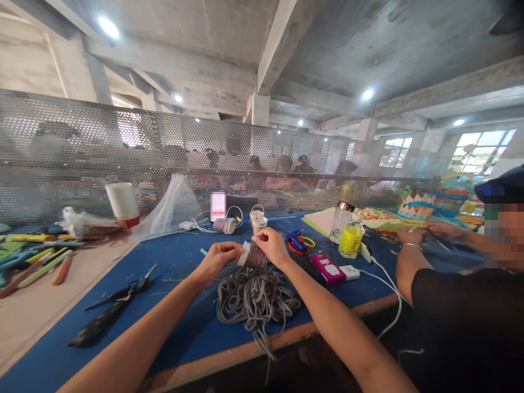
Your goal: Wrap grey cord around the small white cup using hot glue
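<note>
Between my hands is a small white cup [254,256] wound with brownish-grey cord, tilted on its side. My left hand [221,261] is closed, its thumb and fingertips on the cup's left end. At the cup's upper edge, my right hand [271,245] is closed in a pinch; whatever is between those fingertips is too small to make out. Below the cup, a loose heap of grey cord [257,297] lies on the blue tabletop [180,327], with strands hanging over the front edge. Another cord-wrapped cup [225,225] lies on its side behind, near a small white basket [258,219] with a handle.
Black scissors [118,305] lie at left, near several coloured tools [36,262] and stacked paper cups [123,202]. A phone [218,207] stands behind. Right are blue pliers [292,240], a power bank [328,270], a yellow bottle [351,237] and a co-worker's arms [413,262]. Mesh [82,158] borders the back.
</note>
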Available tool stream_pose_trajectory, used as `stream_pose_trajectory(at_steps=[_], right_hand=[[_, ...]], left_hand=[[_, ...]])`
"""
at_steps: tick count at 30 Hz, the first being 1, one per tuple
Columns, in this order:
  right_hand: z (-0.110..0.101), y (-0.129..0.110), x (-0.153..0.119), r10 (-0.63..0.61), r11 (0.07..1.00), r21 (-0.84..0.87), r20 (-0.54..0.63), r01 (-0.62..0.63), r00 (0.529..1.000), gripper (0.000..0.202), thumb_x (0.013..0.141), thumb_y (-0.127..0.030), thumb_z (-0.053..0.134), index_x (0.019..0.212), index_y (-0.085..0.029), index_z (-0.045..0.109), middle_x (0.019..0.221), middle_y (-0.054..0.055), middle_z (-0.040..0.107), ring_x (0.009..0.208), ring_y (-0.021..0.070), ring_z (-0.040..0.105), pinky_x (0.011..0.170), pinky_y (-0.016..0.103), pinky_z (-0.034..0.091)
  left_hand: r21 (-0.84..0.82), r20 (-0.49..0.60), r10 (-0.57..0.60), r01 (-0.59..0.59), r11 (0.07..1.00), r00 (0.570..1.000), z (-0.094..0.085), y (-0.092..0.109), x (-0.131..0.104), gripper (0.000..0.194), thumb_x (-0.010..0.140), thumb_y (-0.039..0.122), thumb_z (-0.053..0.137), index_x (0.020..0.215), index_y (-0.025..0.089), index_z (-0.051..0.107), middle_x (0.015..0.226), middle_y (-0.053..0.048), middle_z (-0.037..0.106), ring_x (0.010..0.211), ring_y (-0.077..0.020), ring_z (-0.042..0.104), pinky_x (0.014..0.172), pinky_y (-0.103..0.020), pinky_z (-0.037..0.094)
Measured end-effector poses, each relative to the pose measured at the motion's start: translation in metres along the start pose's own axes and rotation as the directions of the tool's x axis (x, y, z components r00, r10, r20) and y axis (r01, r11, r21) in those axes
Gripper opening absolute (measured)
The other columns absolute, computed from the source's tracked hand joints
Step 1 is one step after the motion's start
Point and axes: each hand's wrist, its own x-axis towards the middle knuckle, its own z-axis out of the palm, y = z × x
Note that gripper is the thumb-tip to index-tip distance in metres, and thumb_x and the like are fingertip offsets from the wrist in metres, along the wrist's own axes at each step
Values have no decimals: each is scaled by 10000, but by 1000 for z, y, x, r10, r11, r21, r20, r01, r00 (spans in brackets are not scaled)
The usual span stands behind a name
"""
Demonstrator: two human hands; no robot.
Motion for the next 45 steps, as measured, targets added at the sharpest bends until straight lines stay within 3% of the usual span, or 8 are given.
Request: stream_pose_trajectory(at_steps=[12,20,25,29,37,45], right_hand=[[-3,-2,2,47,999,-1,-52,-47,998,183,818,-325,581,752,-187,682,749,25,649,677,141,576,667,230,425],[-4,1,2,115,980,166,-47,-106,992,381,917,-467,415,876,-189,672,784,31,673,749,148,614,721,236,450],[-4,-3,-1,119,970,210,33,-124,992,401,915,-504,399,1001,-204,651,943,44,678,880,156,618,803,251,448],[-2,-4,-4,113,969,209,98,-132,989,401,878,-519,472,1086,-206,613,1010,48,657,861,147,613,807,257,449],[-2,-6,-6,23,983,182,43,-30,999,391,854,-489,537,1109,-196,583,1078,67,608,876,149,593,839,269,453],[-4,-13,-9,-67,987,149,73,56,995,355,845,-439,578,1114,-207,579,1101,67,569,948,166,569,892,307,447]], left_hand=[[15,-10,-23,23,1000,1000,0,1,0,252,672,386,716,729,141,729,661,-35,634,585,-136,514,550,-247,363],[-27,-34,13,-14,1000,999,-3,-1,2,235,687,384,722,754,159,733,712,-32,646,647,-141,533,618,-246,395],[-154,-95,2,-17,988,995,-8,-3,5,243,674,379,749,785,164,734,770,-41,667,687,-139,560,673,-251,427],[-246,-132,-29,-5,969,991,-13,-7,8,279,664,369,769,832,151,727,798,-43,672,689,-123,568,684,-241,438],[-330,-135,-82,33,943,987,-13,-5,9,318,653,383,774,841,135,710,798,-51,691,695,-138,611,699,-261,467],[-346,-131,-118,66,936,984,-17,-6,11,323,654,345,779,877,121,712,822,-64,699,706,-146,620,679,-243,472]])
